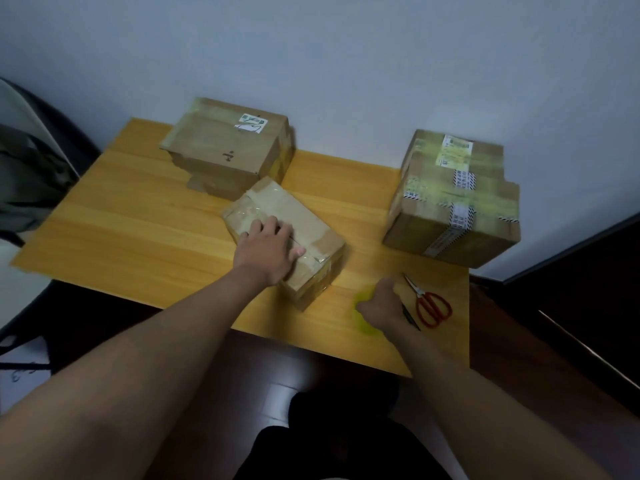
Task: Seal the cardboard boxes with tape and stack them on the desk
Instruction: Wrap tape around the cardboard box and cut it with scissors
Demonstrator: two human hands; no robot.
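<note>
nearest, at the front right of the table (138,216), the right hand (379,303) is curled over a yellow tape roll (363,318); the roll is blurred and mostly hidden by the hand, so how firmly it is gripped is hard to tell, but the fingers look closed round it. just beside that hand lie red scissors (429,304) and a thin dark tool (410,317), maybe a pen or knife, too small to tell.

a little further in, the left hand (268,249) presses flat, fingers spread, on top of the small box (287,237), which lies at an angle near the middle of the table. this box carries clear tape over its top and ends, and a brown strip near the hand. whether its seam is fully closed cannot be read from here.

further back, the right box (453,202) stands alone, wrapped in several bands of tape with labels on top. at the far left, by the wall, the big box (228,147) sits on what looks like a smaller one beneath it, so one stack may be started.

as a judgement: the sealing looks well on, with the small box probably the one in hand. stacking is mostly left, since the small box and the right box stand apart on the table.
</note>
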